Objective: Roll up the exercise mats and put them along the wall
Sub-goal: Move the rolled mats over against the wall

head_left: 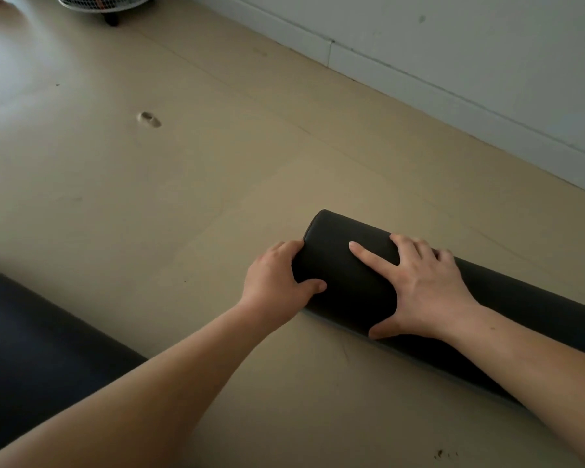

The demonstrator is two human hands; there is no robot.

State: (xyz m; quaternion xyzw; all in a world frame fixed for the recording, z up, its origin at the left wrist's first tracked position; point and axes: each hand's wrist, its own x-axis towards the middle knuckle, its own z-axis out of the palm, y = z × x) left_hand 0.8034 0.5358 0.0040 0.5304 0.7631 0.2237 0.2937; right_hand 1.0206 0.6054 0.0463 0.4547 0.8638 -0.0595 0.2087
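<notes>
A dark rolled exercise mat (348, 292) lies on the beige floor, running from the middle of the view down to the right edge. My left hand (277, 282) grips the roll's left end, thumb on top and fingers curled over the end face. My right hand (419, 285) lies flat across the top of the roll with its fingers spread and its thumb down on the near side. A second dark mat (31, 339) lies flat at the lower left, partly hidden by my left forearm.
A white wall with a baseboard (453, 79) runs diagonally from the top middle to the right edge, a strip of bare floor between it and the roll. A white wire basket on wheels (105, 5) stands at the top left. The floor has a small dent (149, 119).
</notes>
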